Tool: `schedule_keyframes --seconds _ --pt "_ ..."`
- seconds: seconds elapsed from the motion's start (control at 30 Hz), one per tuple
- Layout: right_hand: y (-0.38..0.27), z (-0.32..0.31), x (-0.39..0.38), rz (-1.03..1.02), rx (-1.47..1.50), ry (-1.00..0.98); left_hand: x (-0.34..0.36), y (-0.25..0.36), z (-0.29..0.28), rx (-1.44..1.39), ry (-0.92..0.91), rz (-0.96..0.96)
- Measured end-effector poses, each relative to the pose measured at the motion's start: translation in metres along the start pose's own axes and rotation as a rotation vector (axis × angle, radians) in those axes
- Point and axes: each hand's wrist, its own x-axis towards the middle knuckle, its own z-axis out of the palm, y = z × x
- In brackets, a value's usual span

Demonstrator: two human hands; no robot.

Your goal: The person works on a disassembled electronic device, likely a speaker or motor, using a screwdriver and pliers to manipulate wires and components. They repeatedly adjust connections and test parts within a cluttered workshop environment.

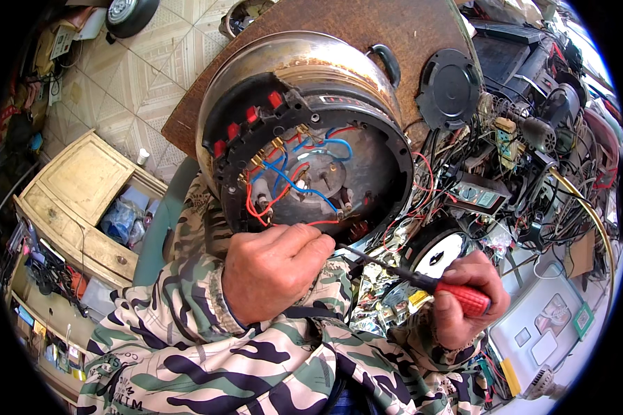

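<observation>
A steel pot-shaped appliance [298, 55] lies tipped with its black underside toward me, showing red and blue wires [304, 180], terminals and red switches [253, 113]. My left hand [277, 273] is closed at its lower edge beside a red wire; what the fingertips grip is hidden. In my right hand [467, 297] is a screwdriver [457, 296] with a red and black handle, its dark shaft reaching toward my left fingertips; I cannot tell whether the tip touches anything.
A brown wooden table [394, 28] holds a black round cover [450, 86]. To the right are tangled cables, a meter [474, 194], a wire spool [436, 249] and a clear plastic case [540, 325]. At left stand a wooden cabinet [79, 183] and a tiled floor [145, 83].
</observation>
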Motion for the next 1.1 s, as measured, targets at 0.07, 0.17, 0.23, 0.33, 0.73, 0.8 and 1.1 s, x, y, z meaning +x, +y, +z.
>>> schedule_keyframes --seconds 0.07,0.17,0.23,0.33,0.73,0.8,1.1 --pt "0.007 -0.005 -0.007 0.049 0.069 0.087 0.003 0.004 -0.002 0.006 -0.040 -0.053" --pt "0.024 -0.017 -0.022 0.158 0.180 0.140 0.007 0.009 0.000 0.015 -0.111 -0.125" --pt "0.041 -0.020 -0.047 0.283 0.269 0.183 0.010 0.009 0.002 0.006 -0.165 -0.132" --pt "0.063 -0.013 -0.075 0.354 0.414 0.285 0.013 0.012 0.006 0.008 -0.174 -0.133" --pt "0.126 0.042 -0.160 0.568 1.028 0.422 0.019 0.024 0.031 -0.007 -0.129 -0.206" --pt "0.136 0.059 -0.171 0.544 1.152 0.435 0.021 0.026 0.035 -0.015 -0.133 -0.225" --pt "0.168 0.116 -0.183 0.513 1.437 0.532 0.012 0.022 0.050 0.002 -0.157 -0.306"
